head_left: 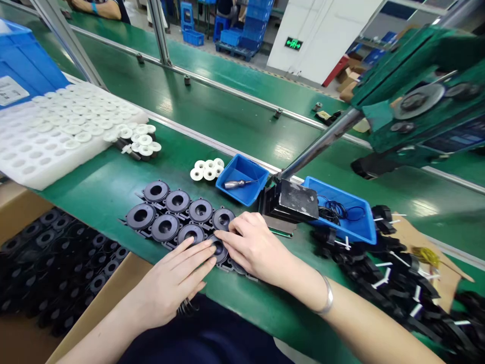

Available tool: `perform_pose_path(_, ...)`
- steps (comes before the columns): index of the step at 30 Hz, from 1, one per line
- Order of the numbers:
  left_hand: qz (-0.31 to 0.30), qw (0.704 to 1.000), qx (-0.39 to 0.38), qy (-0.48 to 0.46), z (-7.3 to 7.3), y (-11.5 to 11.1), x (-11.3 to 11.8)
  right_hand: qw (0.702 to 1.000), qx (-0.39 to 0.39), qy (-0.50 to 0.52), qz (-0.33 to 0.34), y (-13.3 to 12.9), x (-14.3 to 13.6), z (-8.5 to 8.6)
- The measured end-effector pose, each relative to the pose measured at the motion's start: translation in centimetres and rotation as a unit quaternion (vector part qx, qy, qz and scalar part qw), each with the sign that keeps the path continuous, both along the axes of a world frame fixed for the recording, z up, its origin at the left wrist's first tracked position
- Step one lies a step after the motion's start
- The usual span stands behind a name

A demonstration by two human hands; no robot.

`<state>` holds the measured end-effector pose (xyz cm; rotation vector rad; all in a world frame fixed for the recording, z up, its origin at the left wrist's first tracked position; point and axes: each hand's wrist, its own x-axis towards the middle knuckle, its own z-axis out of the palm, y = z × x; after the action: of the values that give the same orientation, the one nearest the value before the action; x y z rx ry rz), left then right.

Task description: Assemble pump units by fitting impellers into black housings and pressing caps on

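Note:
Two rows of black round parts (165, 227), each with a ring-shaped face and a hole in the middle, lie on the green table. My left hand (178, 278) reaches over the near row, its longer fingers touching a black round part (219, 251). Thin black rings (187, 306) hang below that palm, apparently kept by the curled lower fingers, which are partly hidden. From the other side my right hand (252, 247) bends its fingers closed on the same part's edge. Its fingertips are partly hidden.
White flanged spools (209, 173) stand beside a blue tray (242, 194) holding a screwdriver (237, 184). Another blue tray (361, 222) contains black loops. A green machine (417, 96) overhangs the right. White foam (34, 167) and a carton (102, 293) of black parts are at left.

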<state>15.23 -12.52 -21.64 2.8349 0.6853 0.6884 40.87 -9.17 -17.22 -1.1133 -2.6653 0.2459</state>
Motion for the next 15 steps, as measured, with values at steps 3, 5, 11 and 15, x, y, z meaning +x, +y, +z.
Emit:
perform_pose_path(3,-0.002,1.000,-0.005,0.016,0.1,0.0,-0.1,0.997,0.050,-0.029,0.058,0.4,0.3,0.1)
perform_pose_path(5,-0.001,1.000,-0.002,0.024,0.2,-0.1,0.0,0.988,0.090,-0.056,0.115,0.7,0.6,0.3)
perform_pose_path(11,0.016,0.999,0.007,0.051,0.8,-0.2,0.4,0.969,0.077,-0.093,0.215,1.7,1.5,1.6)
perform_pose_path(15,0.021,0.998,0.009,0.065,1.3,-0.4,0.5,0.978,0.034,-0.014,0.204,1.3,1.9,1.5)
